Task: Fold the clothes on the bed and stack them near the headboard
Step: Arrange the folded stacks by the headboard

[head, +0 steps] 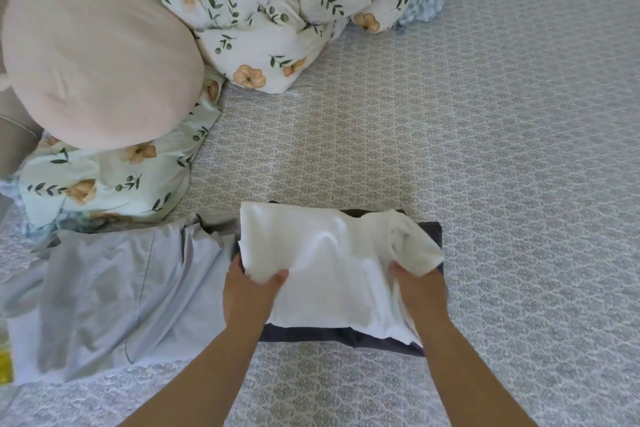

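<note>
A white garment (pixel 322 253), partly folded, lies on top of a folded dark grey garment (pixel 346 336) near the front edge of the bed. My left hand (pixel 247 291) grips the white garment's near left fold, thumb on top. My right hand (pixel 415 288) grips a bunched part of it at the right. A pale lilac garment (pixel 114 295) is spread flat to the left of the pile, touching it.
The bed's patterned grey sheet (pixel 485 166) stretches out to the right and back. A floral pillow (pixel 100 184) with a round beige cushion (pixel 97 55) on it sits at the left by the beige headboard (pixel 20 139). A bunched floral duvet (pixel 294 0) lies at the back.
</note>
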